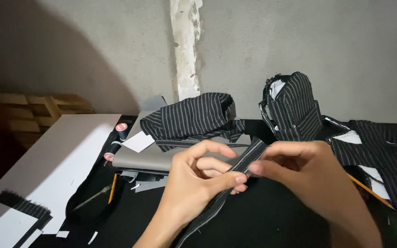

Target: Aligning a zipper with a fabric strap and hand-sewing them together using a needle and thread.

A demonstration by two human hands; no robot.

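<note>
Nearest the camera, the left hand (pixel 194 183) and the right hand (pixel 299 167) meet over a black work surface (pixel 263 216), both closed in a pinch on a narrow strip of black pinstriped cloth (pixel 235 172). The left thumb and forefinger grip the strip from one side while the other left fingers curl loosely above it; the right fingertips pinch it just beside them, so the two grips almost touch. From there the strip trails down toward the bottom edge of the view. It looks light, thin and limp, likely to sag and twist wherever it is not held, so a close two-handed pinch along its edges seems the surest hold.

At the left lies a large white board (pixel 65 156), with a yellow pencil (pixel 112 188) near its lower edge and two small spools of dark thread (pixel 116 142) beside it. A flat grey sheet (pixel 138 158) sits behind the hands.

Further back rest a folded bundle of the same pinstriped cloth (pixel 194 117) and a taller heap of striped pieces (pixel 295 108), with more cut pieces spreading right. A bare grey concrete wall (pixel 93 55) closes the scene.
</note>
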